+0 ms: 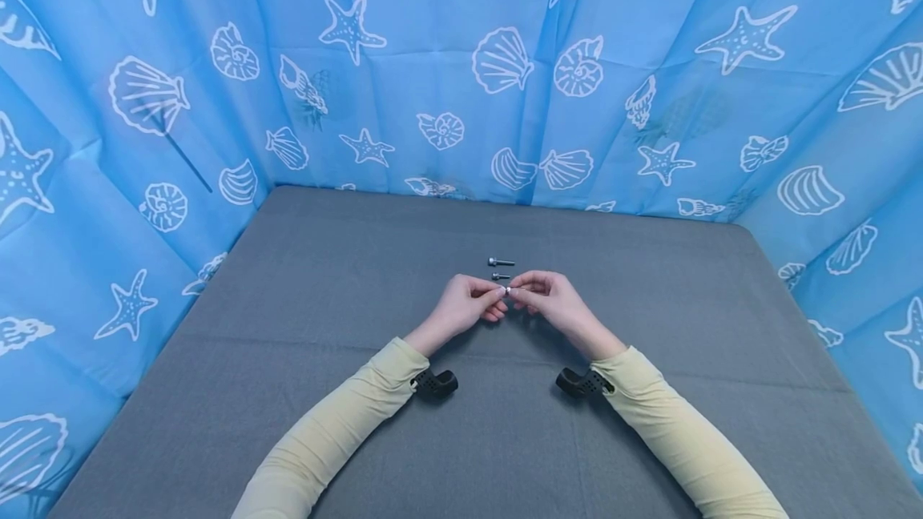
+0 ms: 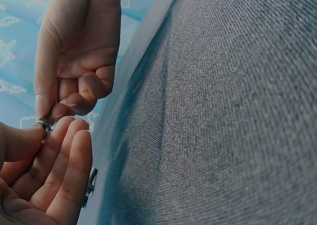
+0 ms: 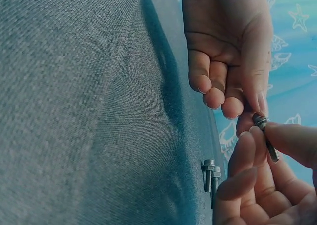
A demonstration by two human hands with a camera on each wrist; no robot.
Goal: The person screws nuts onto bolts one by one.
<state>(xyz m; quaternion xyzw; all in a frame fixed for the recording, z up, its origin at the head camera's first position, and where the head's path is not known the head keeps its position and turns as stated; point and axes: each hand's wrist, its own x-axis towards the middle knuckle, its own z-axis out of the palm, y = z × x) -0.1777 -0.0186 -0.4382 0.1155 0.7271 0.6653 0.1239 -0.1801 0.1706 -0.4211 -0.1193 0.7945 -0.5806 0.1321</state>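
Note:
Thumb and fingers of my left hand (image 1: 465, 303) pinch the thick end of a small metal bolt (image 3: 273, 150). From the other side, my right hand (image 1: 554, 299) pinches the same bolt just beside that end, its threaded shank pointing in among the right fingers. A ring-like metal piece (image 2: 43, 126) shows at the thick end between the two thumbs; whether it is the head or a nut I cannot tell. The hands meet fingertip to fingertip above the table. Just beyond them lie two more bolts, a longer one (image 1: 501, 262) and a shorter one (image 1: 501, 275), side by side.
A grey cloth covers the table (image 1: 346, 423), with shallow creases across it. Blue curtains (image 1: 447, 86) with white shell and starfish prints stand along its back and sides. Black wrist mounts (image 1: 435, 384) sit at both pale yellow sleeves (image 1: 339, 415).

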